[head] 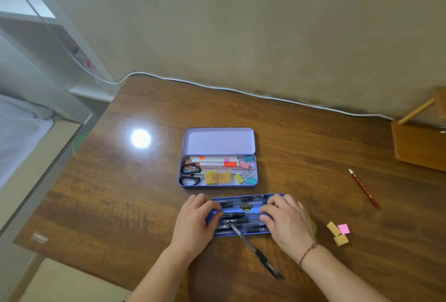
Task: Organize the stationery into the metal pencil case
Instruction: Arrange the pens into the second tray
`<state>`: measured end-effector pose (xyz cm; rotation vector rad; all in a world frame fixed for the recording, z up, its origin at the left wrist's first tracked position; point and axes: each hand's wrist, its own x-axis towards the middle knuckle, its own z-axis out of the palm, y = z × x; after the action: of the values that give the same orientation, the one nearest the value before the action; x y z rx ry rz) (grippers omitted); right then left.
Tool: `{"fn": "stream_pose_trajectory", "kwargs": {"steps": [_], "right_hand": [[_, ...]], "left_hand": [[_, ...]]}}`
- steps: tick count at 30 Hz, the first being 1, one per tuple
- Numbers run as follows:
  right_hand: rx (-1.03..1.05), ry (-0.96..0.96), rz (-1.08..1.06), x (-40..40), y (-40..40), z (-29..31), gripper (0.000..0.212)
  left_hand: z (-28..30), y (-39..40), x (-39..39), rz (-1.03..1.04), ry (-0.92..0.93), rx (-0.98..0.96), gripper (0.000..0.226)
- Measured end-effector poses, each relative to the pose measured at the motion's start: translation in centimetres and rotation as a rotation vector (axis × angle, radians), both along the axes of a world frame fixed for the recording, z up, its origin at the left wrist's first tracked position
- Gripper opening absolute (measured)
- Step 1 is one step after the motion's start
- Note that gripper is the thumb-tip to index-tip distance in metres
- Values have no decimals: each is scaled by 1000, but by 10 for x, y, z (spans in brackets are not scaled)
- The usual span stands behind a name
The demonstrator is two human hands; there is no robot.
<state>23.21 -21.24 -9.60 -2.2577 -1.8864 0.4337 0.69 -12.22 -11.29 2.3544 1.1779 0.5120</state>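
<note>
A beige wall (241,24) rises behind the brown wooden desk (144,193); a white cable (241,91) skirts its far edge.

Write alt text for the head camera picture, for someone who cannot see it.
Two bare hands, left hand and right hand, grip the ends of a blue tray of pens on a wooden table. Behind it lies an open metal pencil case holding scissors, markers and clips.

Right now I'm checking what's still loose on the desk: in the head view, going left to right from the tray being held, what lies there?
Blue tray held by both hands → tan and pink erasers → red pencil → wooden stand at the right edge.
</note>
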Motion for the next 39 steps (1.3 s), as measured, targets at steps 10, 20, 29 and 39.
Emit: {"fn": "stream_pose_trajectory", "kwargs": {"steps": [10,20,29,39], "right_hand": [[70,192,-136,4,-5,9,13],[175,687,-292,-35,10,31,8],[436,265,-79,16,9,36,39],[307,220,-16,31,-5,-5,9]], "left_hand": [[18,-1,12,222,-258,-133,19],[41,-18,71,242,-471,-502,17],[38,0,49,-167,-90,-134,35],[22,-1,28,-136,36,-106,27]]}}
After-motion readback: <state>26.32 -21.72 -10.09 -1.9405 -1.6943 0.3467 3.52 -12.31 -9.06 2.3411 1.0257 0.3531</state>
